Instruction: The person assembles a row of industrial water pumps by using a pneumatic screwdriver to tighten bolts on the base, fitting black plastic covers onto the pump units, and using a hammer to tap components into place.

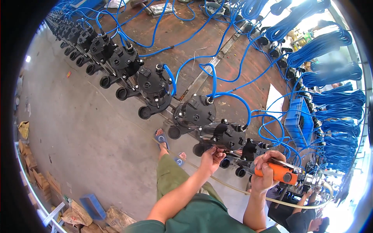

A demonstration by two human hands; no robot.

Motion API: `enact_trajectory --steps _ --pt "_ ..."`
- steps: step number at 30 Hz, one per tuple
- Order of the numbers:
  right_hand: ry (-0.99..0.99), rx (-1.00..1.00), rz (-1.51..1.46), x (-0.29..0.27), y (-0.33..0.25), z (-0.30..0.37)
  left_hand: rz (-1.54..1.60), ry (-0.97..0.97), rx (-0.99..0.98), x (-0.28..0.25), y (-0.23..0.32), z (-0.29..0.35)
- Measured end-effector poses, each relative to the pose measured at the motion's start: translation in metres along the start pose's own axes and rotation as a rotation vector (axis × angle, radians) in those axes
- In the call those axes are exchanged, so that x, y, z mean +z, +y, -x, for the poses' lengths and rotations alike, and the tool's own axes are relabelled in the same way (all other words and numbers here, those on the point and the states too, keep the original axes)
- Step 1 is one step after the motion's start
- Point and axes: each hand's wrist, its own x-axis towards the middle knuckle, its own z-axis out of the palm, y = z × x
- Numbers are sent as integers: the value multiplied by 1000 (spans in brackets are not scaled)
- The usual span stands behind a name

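My right hand point(264, 173) is wrapped round an orange air tool point(281, 173), with a lever along its top and a metal fitting at its rear. A pale yellow air hose point(311, 206) loops back from that fitting. Beside a black submersible pump point(229, 136), my left hand point(212, 159) is closed, its fingertips pinched together close to the pump's lower edge. What those fingers hold, if anything, is too small to make out. Another black pump point(251, 149) stands between my two hands. A blue cable runs from the top of each pump.
A long row of black pumps point(153, 87) lines the edge of the brown worktable point(186, 54). Blue cables cross the tabletop, and coiled bundles point(322, 46) hang along the right. A blue crate point(300, 122) sits there. Another person point(295, 215) works at lower right. Cardboard point(79, 213) lies at lower left.
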Motion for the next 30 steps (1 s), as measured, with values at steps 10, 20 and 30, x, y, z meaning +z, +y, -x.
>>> enact_trajectory --steps 10,20,30 --pt "-35 -43 -21 6 10 -5 -76 37 63 1 -2 -3" --pt "-220 1 66 6 35 -7 -357 147 47 13 7 16" --pt "-181 86 -7 7 35 -11 -1931 -20 1492 59 34 47"
